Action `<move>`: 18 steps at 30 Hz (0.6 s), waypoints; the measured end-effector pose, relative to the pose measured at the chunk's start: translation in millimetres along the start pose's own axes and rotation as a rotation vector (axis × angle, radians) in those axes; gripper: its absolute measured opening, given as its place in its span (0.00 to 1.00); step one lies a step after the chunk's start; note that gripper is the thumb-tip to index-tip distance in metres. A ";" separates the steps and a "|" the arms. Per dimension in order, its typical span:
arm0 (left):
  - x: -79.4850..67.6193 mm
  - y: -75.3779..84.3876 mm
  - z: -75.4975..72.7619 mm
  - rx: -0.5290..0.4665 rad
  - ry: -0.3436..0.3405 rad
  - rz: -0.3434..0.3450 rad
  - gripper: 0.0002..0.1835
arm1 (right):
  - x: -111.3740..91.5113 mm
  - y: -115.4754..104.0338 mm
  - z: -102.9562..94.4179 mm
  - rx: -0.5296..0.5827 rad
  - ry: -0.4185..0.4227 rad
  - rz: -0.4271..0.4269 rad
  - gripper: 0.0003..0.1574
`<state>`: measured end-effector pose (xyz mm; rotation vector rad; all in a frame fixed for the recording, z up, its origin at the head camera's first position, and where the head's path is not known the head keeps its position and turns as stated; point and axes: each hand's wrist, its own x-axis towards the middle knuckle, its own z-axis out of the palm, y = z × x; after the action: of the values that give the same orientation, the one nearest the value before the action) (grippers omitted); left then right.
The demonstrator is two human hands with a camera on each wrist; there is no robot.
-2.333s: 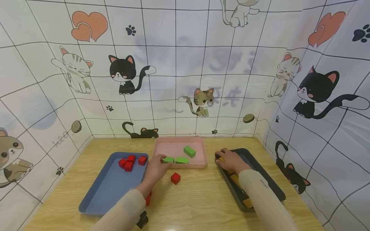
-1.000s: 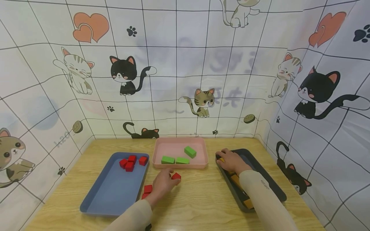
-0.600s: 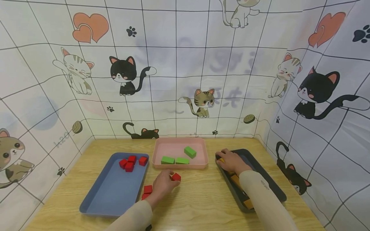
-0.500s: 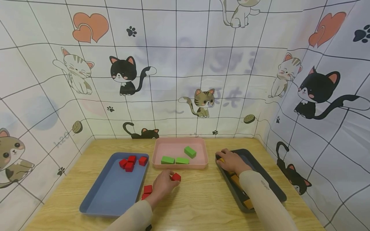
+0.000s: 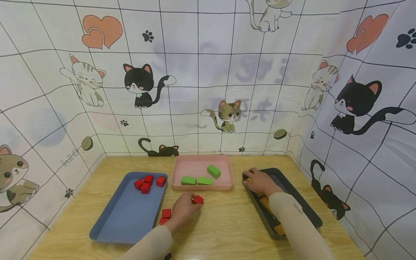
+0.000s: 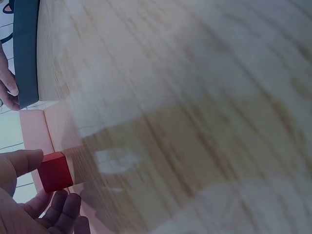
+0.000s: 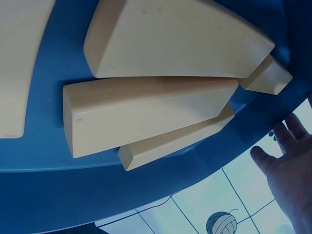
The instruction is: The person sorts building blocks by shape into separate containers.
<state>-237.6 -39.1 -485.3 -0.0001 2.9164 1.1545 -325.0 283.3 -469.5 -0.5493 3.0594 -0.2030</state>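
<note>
Just in front of the pink tray, my left hand pinches a red cube between thumb and fingers. The left wrist view shows the same red cube with the thumb on one side and fingers curled below. My right hand rests at the far left corner of the dark tray, motionless, over an orange block. In the right wrist view, the right hand has loosely extended fingers at the tray's rim, beside several pale wooden blocks.
A blue tray on the left bears several red cubes. Two more red cubes lie on the wooden table beside the left forearm. Green blocks lie in the pink tray. A cat-print cloth encloses the back and sides.
Since 2.3 s ago my left hand has let go of a green block in the pink tray, moved toward me and taken hold of the red cube. The right hand stays put.
</note>
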 end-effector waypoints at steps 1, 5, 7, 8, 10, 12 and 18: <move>-0.2 0.3 0.1 -0.001 0.000 0.000 0.15 | 0.0 0.1 0.1 0.000 0.000 0.000 0.30; -0.2 1.3 -0.8 -0.004 -0.004 -0.005 0.14 | 0.3 0.7 0.5 0.003 0.001 -0.004 0.29; 0.0 1.7 -1.5 -0.011 -0.011 -0.014 0.14 | 0.6 0.8 0.5 0.003 0.003 -0.006 0.29; 0.1 1.9 -2.2 -0.016 -0.015 -0.019 0.14 | 0.6 0.7 0.5 0.002 0.004 -0.006 0.29; -0.2 2.5 -3.2 -0.025 -0.022 -0.019 0.14 | 0.8 0.5 0.4 0.001 0.007 -0.007 0.30; -0.1 2.9 -3.9 -0.042 -0.033 -0.026 0.13 | 0.9 0.5 0.5 -0.002 0.006 -0.006 0.30; 2.2 4.3 -6.2 -0.073 -0.053 -0.038 0.14 | 0.3 0.1 0.2 -0.002 0.007 -0.008 0.30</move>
<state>-239.8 -40.2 -477.9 -0.0253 2.8145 1.2347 -325.4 283.3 -469.7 -0.5621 3.0655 -0.2020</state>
